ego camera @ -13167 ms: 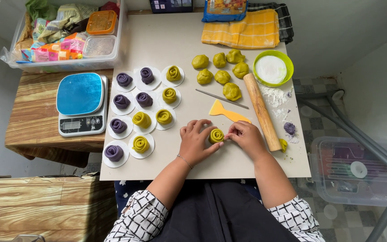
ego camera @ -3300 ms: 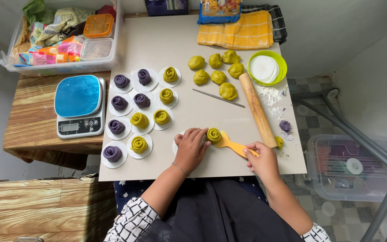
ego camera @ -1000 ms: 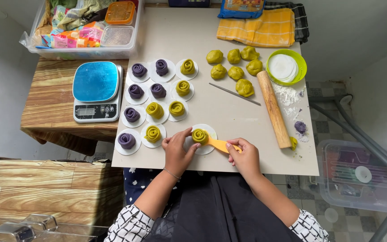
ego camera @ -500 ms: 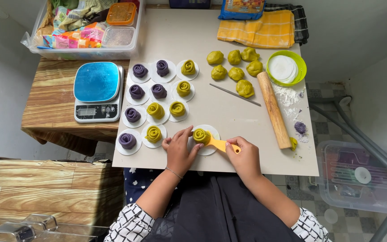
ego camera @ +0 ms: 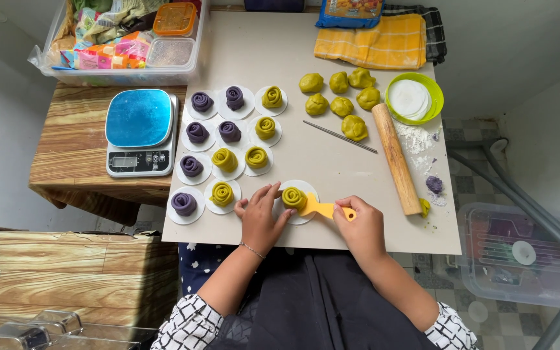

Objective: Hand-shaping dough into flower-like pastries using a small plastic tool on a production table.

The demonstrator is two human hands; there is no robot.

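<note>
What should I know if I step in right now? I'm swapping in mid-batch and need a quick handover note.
Left hand: open, fingers steadying the white paper round beside the green rolled dough.
Right hand: gripping the yellow scraper, whose blade is under or against that roll.
Done: eleven rolls on rounds, five purple and six green, in rows beside the scale.
Left, by my reading: six green dough balls unrolled beside the rolling pin, plus a small purple lump.
</note>
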